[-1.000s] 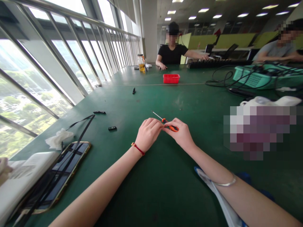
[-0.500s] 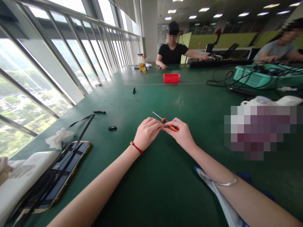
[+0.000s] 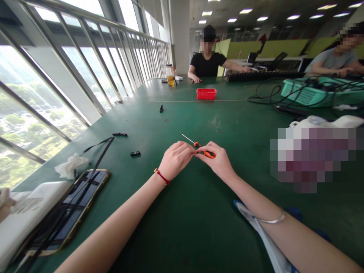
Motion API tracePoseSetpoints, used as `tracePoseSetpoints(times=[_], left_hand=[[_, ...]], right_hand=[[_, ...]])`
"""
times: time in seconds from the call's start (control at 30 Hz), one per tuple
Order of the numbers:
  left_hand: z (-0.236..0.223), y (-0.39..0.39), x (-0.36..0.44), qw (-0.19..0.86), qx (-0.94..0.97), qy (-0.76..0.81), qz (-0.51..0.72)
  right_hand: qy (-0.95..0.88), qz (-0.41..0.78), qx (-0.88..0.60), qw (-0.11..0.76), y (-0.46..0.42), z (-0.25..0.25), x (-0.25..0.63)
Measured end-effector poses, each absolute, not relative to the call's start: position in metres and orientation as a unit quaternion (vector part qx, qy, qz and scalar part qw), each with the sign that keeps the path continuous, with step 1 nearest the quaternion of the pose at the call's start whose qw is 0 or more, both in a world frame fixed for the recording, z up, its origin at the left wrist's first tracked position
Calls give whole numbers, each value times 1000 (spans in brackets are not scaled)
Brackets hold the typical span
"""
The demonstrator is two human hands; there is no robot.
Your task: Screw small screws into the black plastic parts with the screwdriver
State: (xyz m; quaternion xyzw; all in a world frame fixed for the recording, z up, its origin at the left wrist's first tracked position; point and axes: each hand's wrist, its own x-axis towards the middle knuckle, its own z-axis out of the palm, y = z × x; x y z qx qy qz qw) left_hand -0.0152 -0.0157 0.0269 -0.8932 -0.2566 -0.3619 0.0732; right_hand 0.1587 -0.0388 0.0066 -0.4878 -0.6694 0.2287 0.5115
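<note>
Above the middle of the green table (image 3: 182, 212), my right hand (image 3: 217, 161) is closed around the orange and black handle of a screwdriver (image 3: 209, 154). The thin metal shaft points up and to the left. My left hand (image 3: 175, 159), a red cord on its wrist, meets the right fingertips. Its fingers are pinched together beside the handle, and whatever they hold is hidden. A small black part (image 3: 135, 153) lies on the table to the left of my left hand. Farther off are a black strip (image 3: 120, 134) and another small black piece (image 3: 161, 109).
A phone (image 3: 82, 204) with a black strap lies at the left, near crumpled tissue (image 3: 71, 166). Across the table stand a red box (image 3: 206, 94) and a bottle (image 3: 170, 75). A green basket (image 3: 301, 93) with cables is at the right. Two people sit opposite.
My left wrist has shifted slightly to the left. The screwdriver's tip has moved a little to the left; my right hand keeps its grip. A person at the far right has moved their hands.
</note>
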Motion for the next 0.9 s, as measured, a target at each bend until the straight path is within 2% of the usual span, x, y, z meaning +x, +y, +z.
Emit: tracePoseSetpoints(times=[0.3,0.7,0.9], left_hand=[[29,-13,-16,67,-907,-253,-330],[26,-17,-12,10,-882,-277,-380],[25,-14,-14,28,-889,-268,-369]], right_hand=[[-679,219,-487,504,-39,5,159],[-679,220,-485,505,-40,7,158],[-682,215,-483,506,-38,4,159]])
